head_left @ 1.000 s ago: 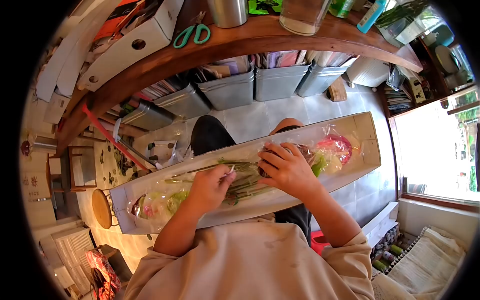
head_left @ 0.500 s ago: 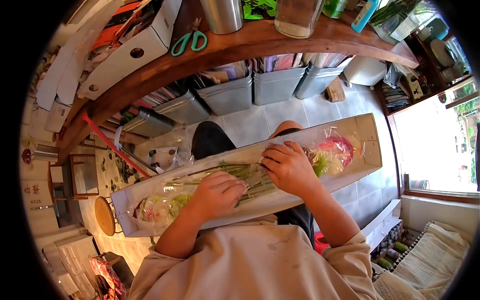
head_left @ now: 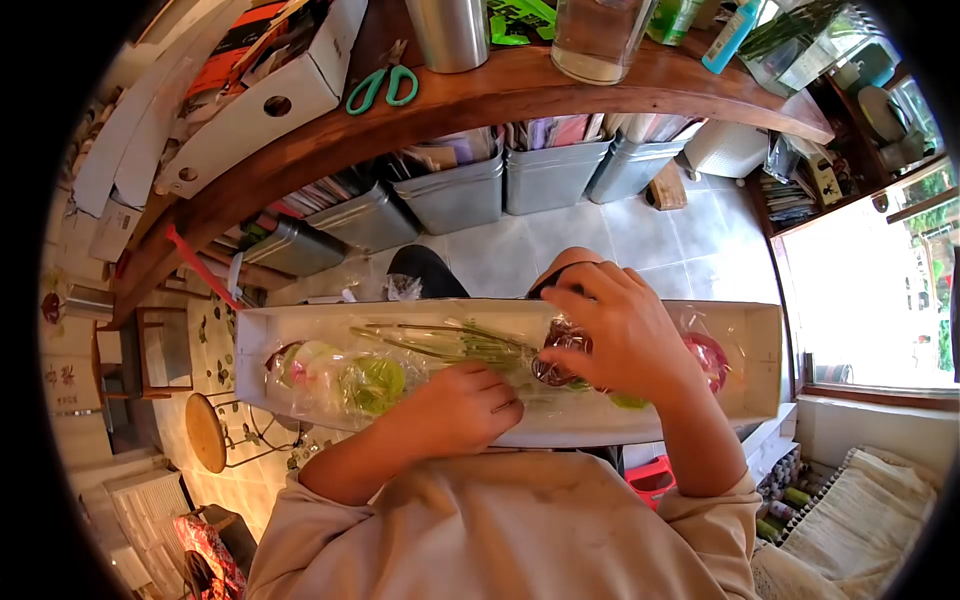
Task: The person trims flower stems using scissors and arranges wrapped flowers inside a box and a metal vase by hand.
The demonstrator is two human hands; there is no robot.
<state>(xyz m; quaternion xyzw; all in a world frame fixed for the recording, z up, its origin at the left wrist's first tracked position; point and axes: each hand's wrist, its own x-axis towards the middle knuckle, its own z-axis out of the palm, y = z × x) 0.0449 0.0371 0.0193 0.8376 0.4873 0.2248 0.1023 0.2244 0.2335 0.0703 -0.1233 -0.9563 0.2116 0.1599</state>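
A long white cardboard box (head_left: 300, 405) lies level across my lap, holding flowers in clear plastic wrap. Pale pink and green wrapped blooms (head_left: 335, 375) fill its left end. Green stems (head_left: 450, 343) run along the middle. My left hand (head_left: 465, 408) rests at the box's near side beside the stems, its fingers curled together; what they hold, if anything, is hidden. Above a dark red wrapped flower (head_left: 560, 352), my right hand (head_left: 625, 330) has its thumb and fingers spread apart. Behind that hand, a pink wrapped flower (head_left: 708, 360) shows at the right.
Beyond my knees curves a wooden counter (head_left: 500, 97) with teal-handled scissors (head_left: 384, 88), a metal cup (head_left: 447, 35) and a glass jar of water (head_left: 597, 40). Grey metal bins (head_left: 555, 178) of paper stand beneath it. A round stool (head_left: 206, 432) is at left.
The box has turned from slanting to nearly level. My right hand has lifted and spread its fingers, uncovering the dark red flower. My left hand has shifted right and slightly toward me.
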